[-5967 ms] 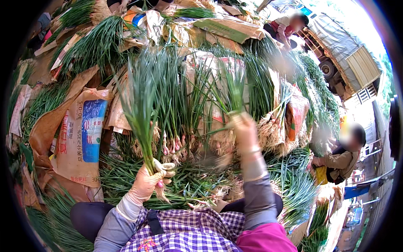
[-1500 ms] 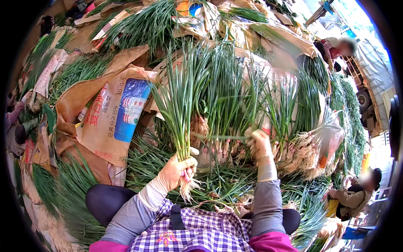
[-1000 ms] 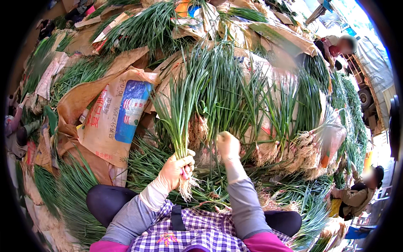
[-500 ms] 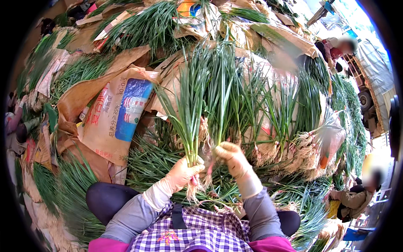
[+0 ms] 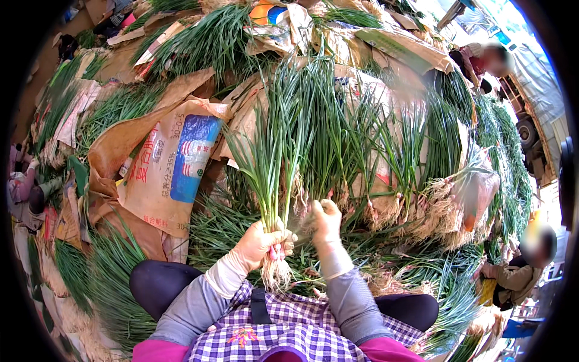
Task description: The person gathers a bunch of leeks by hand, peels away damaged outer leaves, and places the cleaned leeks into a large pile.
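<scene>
My gloved left hand (image 5: 258, 246) is closed round a small upright bunch of scallions (image 5: 275, 199). Their pinkish bulbs and pale roots poke out below the fist, and the long green leaves fan upward. Just to its right, my gloved right hand (image 5: 327, 221) has its fingers curled in, with a blurred pale wisp beside them. Whatever those fingers pinch, I cannot make out. Beyond both hands, several scallion bunches (image 5: 403, 154) lie in a row, roots toward me. More loose scallions (image 5: 220, 226) are spread under and around my hands.
A creased brown paper sack (image 5: 160, 175) with a blue panel lies at left. Piles of scallions (image 5: 211, 39) and sacking extend farther back. Two people, one person (image 5: 520, 277) nearer at right and another person (image 5: 479, 63) farther off, are near a truck wheel (image 5: 526, 133).
The bunch in my left hand looks fuller, with more bulbs showing under the fist. My right hand has shifted slightly left and up, its fingers more tightly curled.
</scene>
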Demonstrator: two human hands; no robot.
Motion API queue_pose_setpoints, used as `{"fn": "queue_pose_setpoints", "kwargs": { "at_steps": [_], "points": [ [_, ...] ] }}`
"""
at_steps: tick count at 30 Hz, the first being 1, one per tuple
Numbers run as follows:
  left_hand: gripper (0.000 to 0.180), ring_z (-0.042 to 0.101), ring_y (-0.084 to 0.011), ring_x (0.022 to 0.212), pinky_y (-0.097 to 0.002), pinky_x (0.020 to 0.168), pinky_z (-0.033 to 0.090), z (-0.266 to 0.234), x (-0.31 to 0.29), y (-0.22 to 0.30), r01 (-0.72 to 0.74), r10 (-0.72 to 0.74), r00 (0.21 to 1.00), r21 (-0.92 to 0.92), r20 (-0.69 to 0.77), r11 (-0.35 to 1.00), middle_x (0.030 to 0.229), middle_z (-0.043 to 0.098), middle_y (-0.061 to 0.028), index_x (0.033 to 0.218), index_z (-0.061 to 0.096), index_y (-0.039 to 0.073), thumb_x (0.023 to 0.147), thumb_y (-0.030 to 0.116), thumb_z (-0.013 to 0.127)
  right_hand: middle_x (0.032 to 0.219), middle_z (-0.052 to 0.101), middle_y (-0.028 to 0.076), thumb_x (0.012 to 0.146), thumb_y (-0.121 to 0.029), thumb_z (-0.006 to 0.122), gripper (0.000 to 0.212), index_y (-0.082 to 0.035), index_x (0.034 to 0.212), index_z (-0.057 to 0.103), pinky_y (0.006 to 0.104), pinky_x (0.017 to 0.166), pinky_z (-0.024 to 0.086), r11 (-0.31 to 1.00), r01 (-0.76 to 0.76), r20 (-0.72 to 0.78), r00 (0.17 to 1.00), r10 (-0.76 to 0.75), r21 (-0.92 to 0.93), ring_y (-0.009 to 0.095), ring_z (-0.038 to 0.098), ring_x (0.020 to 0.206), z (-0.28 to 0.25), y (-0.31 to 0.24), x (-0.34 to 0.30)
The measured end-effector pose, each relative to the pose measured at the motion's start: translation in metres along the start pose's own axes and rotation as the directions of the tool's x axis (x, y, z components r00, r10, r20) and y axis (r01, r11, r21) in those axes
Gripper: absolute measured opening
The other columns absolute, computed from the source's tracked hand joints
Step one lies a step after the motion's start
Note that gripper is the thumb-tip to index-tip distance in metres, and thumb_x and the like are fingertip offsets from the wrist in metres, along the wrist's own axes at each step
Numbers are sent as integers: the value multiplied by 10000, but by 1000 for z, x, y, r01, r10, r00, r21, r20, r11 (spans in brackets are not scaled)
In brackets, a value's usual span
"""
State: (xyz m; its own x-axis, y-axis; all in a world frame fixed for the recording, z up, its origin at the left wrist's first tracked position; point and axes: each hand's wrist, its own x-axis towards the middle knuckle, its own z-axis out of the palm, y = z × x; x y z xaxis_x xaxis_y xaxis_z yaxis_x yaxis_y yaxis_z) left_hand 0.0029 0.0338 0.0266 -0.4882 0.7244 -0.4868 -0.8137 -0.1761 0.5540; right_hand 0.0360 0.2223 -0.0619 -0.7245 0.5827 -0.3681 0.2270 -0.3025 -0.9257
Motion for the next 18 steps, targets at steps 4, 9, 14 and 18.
{"fn": "queue_pose_setpoints", "kwargs": {
  "at_steps": [4, 9, 14, 18],
  "points": [
    [142, 628, -199, 716, -353, 698, 551, -8, -9, 5, 22, -20, 999, 52, -42, 998, 874, 633, -185, 942, 545, -62, 902, 64, 494, 822, 656, 163, 851, -284, 552, 283, -33, 927, 658, 359, 746, 521, 63, 559, 512, 702, 495, -827, 256, 650, 757, -24, -32, -29],
    [195, 571, -154, 510, -330, 659, 550, 1, -8, 7, 28, -32, 995, -37, -96, 999, 692, 617, -155, 986, 558, -89, 904, 70, 481, 887, 631, 66, 887, -349, 576, 371, -27, 1070, 598, 263, 614, 467, 921, -390, 597, 735, 321, -16, 126, 566, 703, 11, -42, -31],
    [222, 561, -176, 505, -348, 644, 538, -5, -8, 4, -1, -6, 990, -49, -140, 999, 640, 595, -114, 975, 598, -88, 887, 99, 518, 758, 583, 18, 903, -177, 563, 175, -26, 991, 565, 174, 379, 311, 653, -615, 694, 695, 186, 441, 63, 461, 518, 54, -47, -48],
    [147, 559, -164, 526, -342, 651, 534, -7, -2, -5, -2, -26, 993, -247, -111, 969, 623, 570, -86, 909, 583, -29, 895, 105, 524, 705, 570, 0, 862, -157, 632, 104, -59, 861, 595, 201, 496, 374, 855, -291, 258, 947, 193, 429, 61, 451, 545, 66, -26, -45]
  ]
}}
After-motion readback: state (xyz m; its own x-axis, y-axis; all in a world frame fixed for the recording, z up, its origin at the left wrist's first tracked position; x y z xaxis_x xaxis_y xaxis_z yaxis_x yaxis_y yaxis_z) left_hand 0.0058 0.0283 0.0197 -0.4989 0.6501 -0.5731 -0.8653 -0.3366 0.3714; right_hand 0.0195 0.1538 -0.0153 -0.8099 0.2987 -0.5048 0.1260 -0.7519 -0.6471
